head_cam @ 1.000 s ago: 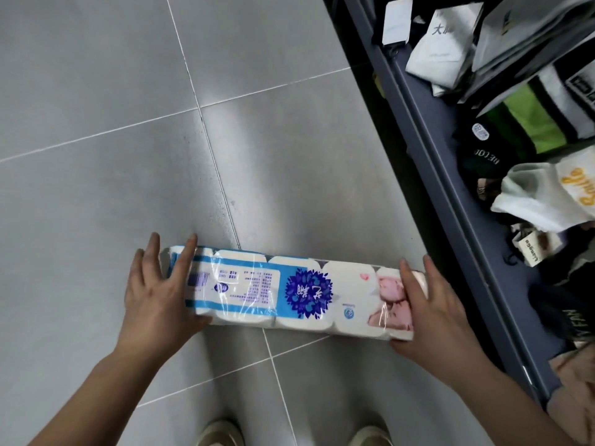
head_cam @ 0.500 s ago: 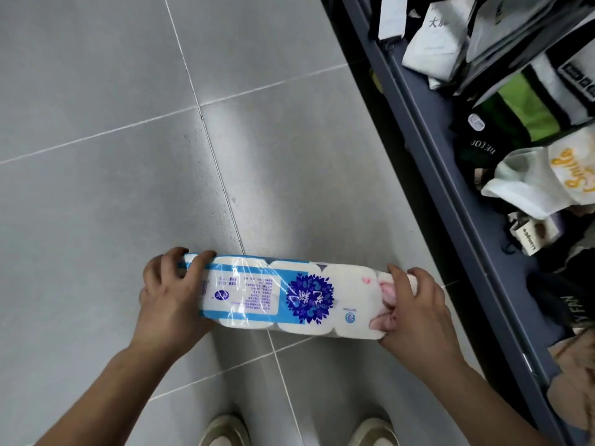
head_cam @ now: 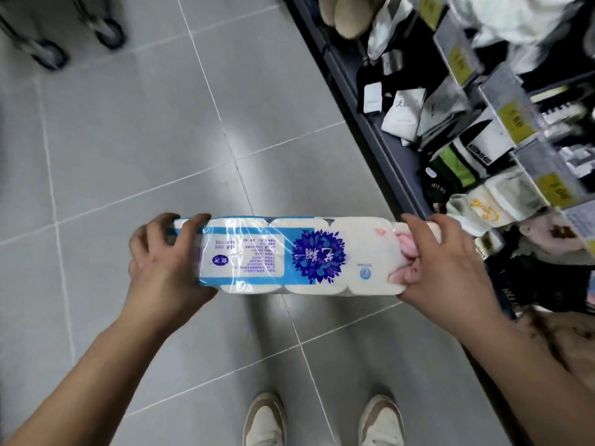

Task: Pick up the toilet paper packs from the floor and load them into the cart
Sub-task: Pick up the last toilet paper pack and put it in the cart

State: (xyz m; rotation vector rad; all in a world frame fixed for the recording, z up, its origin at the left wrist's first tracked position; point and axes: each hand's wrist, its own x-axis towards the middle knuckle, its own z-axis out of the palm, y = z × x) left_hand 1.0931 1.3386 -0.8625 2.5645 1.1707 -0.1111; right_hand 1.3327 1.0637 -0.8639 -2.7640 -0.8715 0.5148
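Head view, near to far: shoes [head_cam: 322, 420] on grey floor [head_cam: 128, 140]; left hand [head_cam: 164, 259] and right hand [head_cam: 450, 268] clamped on either end of one toilet paper pack [head_cam: 289, 255], held clear of the floor; cart wheels [head_cam: 80, 37] well ahead. Pickup done; loading outstanding, judged.

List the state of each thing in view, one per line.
toilet paper pack: sealed in plastic wrap, held level above the floor
left hand: closed on the pack's left end
right hand: closed on the pack's right end
cart wheels: on the floor, far left, blurred
socks: on the shelf, in packaging
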